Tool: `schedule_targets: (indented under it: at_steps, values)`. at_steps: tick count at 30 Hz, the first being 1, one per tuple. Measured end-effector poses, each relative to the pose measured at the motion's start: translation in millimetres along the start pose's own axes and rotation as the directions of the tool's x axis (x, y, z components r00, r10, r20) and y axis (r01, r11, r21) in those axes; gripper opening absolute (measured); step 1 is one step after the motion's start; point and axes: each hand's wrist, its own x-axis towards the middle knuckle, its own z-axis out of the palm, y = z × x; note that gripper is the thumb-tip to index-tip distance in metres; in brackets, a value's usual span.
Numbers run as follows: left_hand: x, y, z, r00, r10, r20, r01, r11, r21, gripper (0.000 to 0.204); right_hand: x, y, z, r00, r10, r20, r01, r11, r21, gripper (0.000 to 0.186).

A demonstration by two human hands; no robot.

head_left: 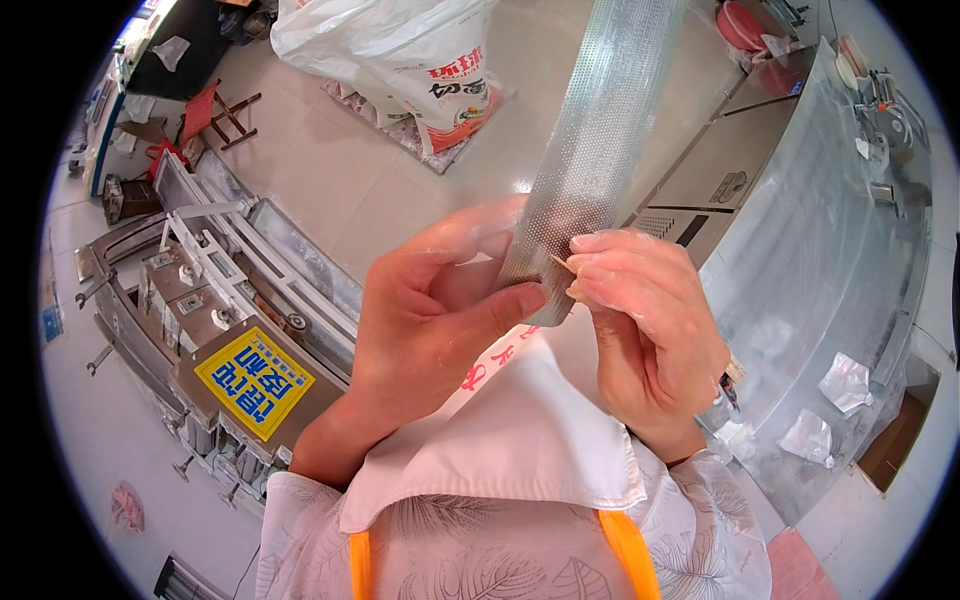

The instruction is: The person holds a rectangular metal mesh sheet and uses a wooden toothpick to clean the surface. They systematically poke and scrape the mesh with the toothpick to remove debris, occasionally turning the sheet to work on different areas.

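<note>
A long, shiny perforated metal strip [600, 140] slants up and away from my chest, dotted with rows of small holes. Around its lower end, my left hand [430, 310] is closed, thumb lying on the near face and the fingers partly hidden behind. Pinched in my right hand [645, 325] is a thin, pale toothpick [562, 263], its tip at the holes near the strip's right edge. Whether the tip sits inside a hole is too small to tell. Whitish powder marks both hands. Below them hangs my white apron [490, 445] with red lettering and orange straps.
Left stands a metal machine [180, 330] with a yellow-and-blue label. Large white printed sacks [400, 70] rest on a patterned mat ahead. A plastic-covered worktable [800, 270] runs along the right, beside a steel cabinet [735, 165]. A small wooden stool [235, 115] lies at the far left.
</note>
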Motion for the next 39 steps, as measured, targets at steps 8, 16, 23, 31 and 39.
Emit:
schedule_targets:
  at_steps: [8, 16, 23, 31, 39]
  values:
    - [-1.5, -2.1, -2.8, 1.0, -0.017, -0.006, 0.017, 1.0, 0.009, 0.063, 0.0, 0.0, 0.6, 1.0, 0.0, -0.002, 0.0, 1.0, -0.005, 0.045]
    - [-3.1, -5.4, -5.6, 1.0, 0.011, 0.004, -0.011, 1.0, 0.007, 0.063, 1.4, -2.8, -1.0, 0.999, 0.024, 0.047, -0.023, 0.999, -0.024, 0.041]
    - [-3.9, -3.6, -3.4, 1.0, -0.005, -0.027, 0.004, 1.0, -0.023, 0.061, -2.2, 1.1, 3.5, 0.999, 0.023, -0.035, -0.022, 1.0, 0.02, 0.045]
    - [-3.1, -3.3, -5.4, 1.0, 0.002, -0.008, -0.002, 1.0, 0.013, 0.061, -0.7, 1.6, 2.5, 1.0, 0.022, -0.01, -0.023, 1.0, -0.008, 0.047]
    - [-4.4, 0.1, -3.0, 0.999, -0.026, -0.03, 0.027, 0.998, 0.049, 0.061, 1.7, -2.2, -1.2, 0.998, 0.049, 0.035, -0.049, 0.999, -0.018, 0.046]
